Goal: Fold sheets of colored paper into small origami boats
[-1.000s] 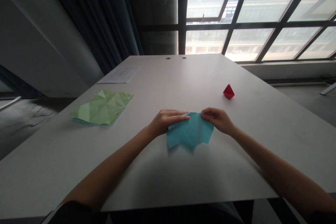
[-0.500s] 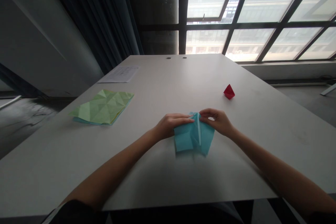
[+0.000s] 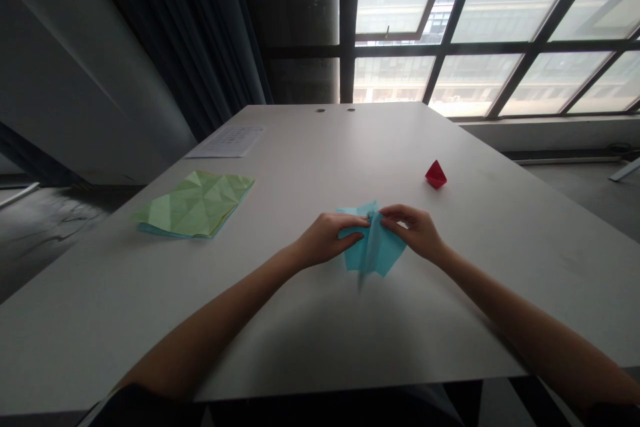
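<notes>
A light-blue sheet of folding paper (image 3: pixel 370 250) is held up between my two hands near the front of the table, with a raised pleat down its middle. My left hand (image 3: pixel 327 237) pinches its upper left part, the thumb and fingers closed beside the pleat. On the other side, my right hand (image 3: pixel 413 230) grips the top right edge close to the pleat between thumb and fingertips. Some of the paper behind the fingers is hidden. Beyond my right hand stands a small red folded-paper piece (image 3: pixel 436 175).
On the left of the white table (image 3: pixel 310 160) lies a stack of creased paper (image 3: pixel 200 203), green on top and blue beneath. A printed sheet (image 3: pixel 227 141) rests farther back. Behind the table are a dark curtain (image 3: pixel 200 27) and windows (image 3: pixel 395 80).
The blue paper has tilted, its lower edge rising and its upper left part now spreading out behind my left hand. My left thumb has come into view on the paper. My right hand barely moved.
</notes>
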Action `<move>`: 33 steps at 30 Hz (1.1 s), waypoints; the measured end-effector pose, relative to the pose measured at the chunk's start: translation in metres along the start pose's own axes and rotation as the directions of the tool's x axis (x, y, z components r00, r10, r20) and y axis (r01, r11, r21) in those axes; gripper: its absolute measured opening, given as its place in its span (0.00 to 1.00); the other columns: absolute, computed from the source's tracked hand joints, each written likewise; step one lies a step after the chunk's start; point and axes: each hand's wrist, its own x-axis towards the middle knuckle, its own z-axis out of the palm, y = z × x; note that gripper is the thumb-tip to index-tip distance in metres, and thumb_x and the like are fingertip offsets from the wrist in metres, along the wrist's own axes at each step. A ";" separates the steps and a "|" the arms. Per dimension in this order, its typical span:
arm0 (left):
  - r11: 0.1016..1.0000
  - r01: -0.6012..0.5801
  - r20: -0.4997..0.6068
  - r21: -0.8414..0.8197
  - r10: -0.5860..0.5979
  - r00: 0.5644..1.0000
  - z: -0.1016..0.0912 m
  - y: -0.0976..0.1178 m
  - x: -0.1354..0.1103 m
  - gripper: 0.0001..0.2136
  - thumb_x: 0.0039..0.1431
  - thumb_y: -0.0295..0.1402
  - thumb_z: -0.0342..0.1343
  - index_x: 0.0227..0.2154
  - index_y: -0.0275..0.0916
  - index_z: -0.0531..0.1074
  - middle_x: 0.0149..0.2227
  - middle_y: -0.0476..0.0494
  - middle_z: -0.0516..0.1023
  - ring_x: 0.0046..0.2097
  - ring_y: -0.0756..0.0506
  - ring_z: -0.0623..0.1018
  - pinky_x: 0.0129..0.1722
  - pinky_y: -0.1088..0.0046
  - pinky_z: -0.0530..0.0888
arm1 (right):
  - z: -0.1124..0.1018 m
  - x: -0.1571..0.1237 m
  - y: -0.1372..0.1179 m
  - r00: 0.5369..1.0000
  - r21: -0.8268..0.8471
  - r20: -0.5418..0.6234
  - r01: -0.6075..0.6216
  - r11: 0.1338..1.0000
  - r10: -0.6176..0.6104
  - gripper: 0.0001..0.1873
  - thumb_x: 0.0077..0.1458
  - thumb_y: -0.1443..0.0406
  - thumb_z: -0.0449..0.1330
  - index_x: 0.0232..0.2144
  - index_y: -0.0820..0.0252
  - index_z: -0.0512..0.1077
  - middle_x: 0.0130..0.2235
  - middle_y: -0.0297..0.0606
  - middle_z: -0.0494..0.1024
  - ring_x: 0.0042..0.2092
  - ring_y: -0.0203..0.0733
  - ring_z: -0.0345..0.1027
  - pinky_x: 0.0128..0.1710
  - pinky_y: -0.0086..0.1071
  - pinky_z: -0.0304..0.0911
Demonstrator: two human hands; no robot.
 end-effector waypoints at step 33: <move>0.897 0.271 0.010 -0.349 -0.286 0.958 0.006 0.028 0.000 0.23 0.44 0.38 0.60 0.43 0.39 0.60 0.38 0.42 0.75 0.35 0.46 0.74 0.30 0.75 0.69 | 0.009 -0.009 -0.020 0.984 -0.301 0.053 0.178 0.937 -0.170 0.10 0.53 0.61 0.55 0.37 0.57 0.70 0.28 0.35 0.71 0.28 0.34 0.65 0.28 0.28 0.63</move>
